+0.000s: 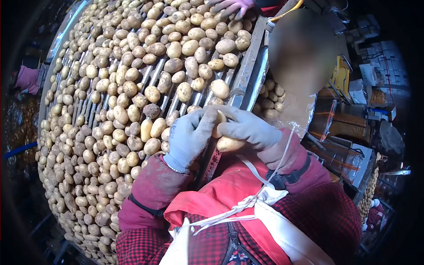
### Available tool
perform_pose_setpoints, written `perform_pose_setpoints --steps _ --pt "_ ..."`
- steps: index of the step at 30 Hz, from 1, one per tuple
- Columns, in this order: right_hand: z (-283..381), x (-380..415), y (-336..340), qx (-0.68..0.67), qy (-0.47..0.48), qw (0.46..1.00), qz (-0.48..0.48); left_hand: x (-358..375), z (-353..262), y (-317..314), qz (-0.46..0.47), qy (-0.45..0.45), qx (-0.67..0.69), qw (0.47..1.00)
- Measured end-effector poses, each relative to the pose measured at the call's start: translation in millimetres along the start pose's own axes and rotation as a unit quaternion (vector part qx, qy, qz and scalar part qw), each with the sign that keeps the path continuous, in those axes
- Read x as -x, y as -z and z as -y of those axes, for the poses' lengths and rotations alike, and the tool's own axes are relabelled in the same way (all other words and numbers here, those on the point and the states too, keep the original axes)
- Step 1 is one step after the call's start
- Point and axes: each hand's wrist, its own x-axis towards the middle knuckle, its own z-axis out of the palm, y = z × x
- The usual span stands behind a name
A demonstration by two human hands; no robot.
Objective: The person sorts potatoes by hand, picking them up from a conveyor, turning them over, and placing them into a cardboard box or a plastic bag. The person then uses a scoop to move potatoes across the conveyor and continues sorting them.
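Note:
My left hand (pixel 187 137), in a pale work glove, is closed with its thumb and fingers against a small potato (pixel 220 118) in front of my apron. Facing it, my right hand (pixel 249 126), gloved too, has its fingers curled round the same potato. A second, yellowish potato (pixel 230 144) shows below the right fingers, apparently in that hand as well. The undersides of both hands are hidden. Just beyond them, loose potatoes (pixel 152 94) lie spread over a conveyor of metal rollers (pixel 152 78).
A metal side rail (pixel 247 73) edges the conveyor. At the far end another person's gloved hand (pixel 234 5) reaches over the potatoes. More potatoes (pixel 270 99) lie beyond the rail beside cardboard (pixel 300 108). Stacked boxes (pixel 391 66) stand at right.

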Motion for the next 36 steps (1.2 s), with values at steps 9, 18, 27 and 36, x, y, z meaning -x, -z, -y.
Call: perform_pose_setpoints --steps 9,18,27,36 --pt "-3 34 32 -0.139 0.171 0.972 -0.086 -11 16 24 -0.16 -0.171 -0.01 0.972" --pt "-17 134 147 -0.016 0.307 0.809 -0.501 -24 56 58 -0.201 -0.203 -0.122 0.951" --pt "-68 179 238 -0.126 0.332 0.791 -0.498 -24 64 55 -0.219 -0.221 -0.133 0.941" --pt "-23 208 245 -0.223 0.271 0.771 -0.531 -21 56 49 -0.222 -0.201 -0.167 0.939"
